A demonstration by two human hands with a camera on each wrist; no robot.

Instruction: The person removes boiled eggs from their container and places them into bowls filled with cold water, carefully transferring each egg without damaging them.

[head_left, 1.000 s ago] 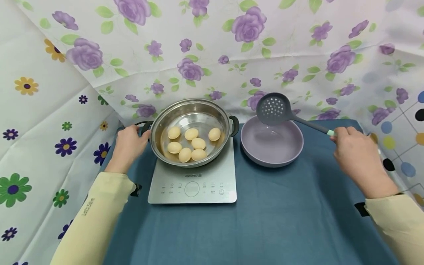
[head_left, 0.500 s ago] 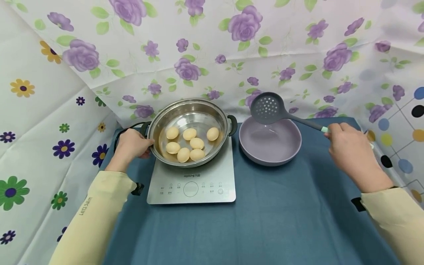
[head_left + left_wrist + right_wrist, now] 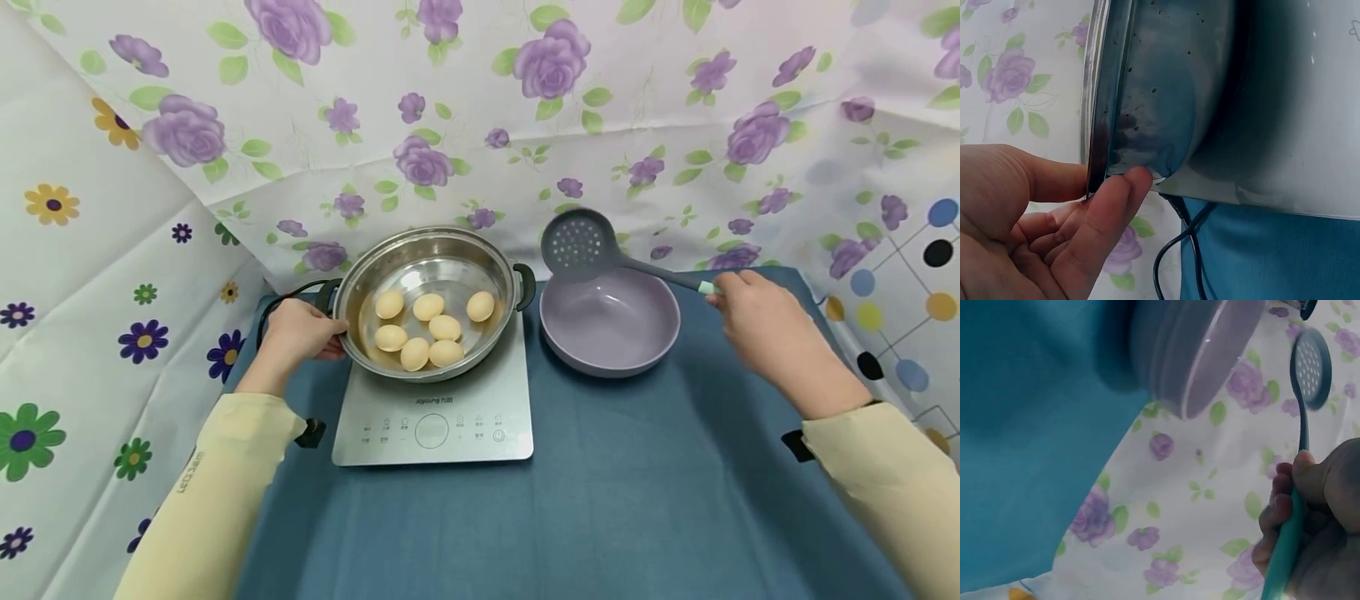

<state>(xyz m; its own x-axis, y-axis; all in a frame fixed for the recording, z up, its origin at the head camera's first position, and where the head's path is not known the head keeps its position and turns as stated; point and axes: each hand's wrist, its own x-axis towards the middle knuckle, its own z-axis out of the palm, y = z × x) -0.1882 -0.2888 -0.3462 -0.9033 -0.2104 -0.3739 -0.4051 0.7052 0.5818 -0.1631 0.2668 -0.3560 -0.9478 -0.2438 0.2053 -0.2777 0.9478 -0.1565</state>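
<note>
My left hand (image 3: 303, 329) pinches the rim of a steel pot (image 3: 506, 333) on its left side. In the left wrist view the thumb (image 3: 1060, 180) lies on the rim and two fingertips (image 3: 1138, 181) touch the outer wall below. Several pale eggs (image 3: 428, 307) sit in shallow liquid inside the pot. My right hand (image 3: 772, 333) grips the green handle (image 3: 1291, 540) of a dark grey skimmer (image 3: 577, 243). Its perforated head is raised over the back left of a purple bowl (image 3: 611, 367), nothing on it.
Under the pot is a silver induction cooker (image 3: 432, 454) with a touch panel. A black cord (image 3: 1194, 250) runs behind the left hand. Blue cloth (image 3: 600, 517) covers the table. Floral sheeting (image 3: 487, 100) hangs behind and at the sides.
My left hand has shifted from beside the pot's left handle to its rim. The right hand has carried the skimmer leftward, its head moving toward the pot.
</note>
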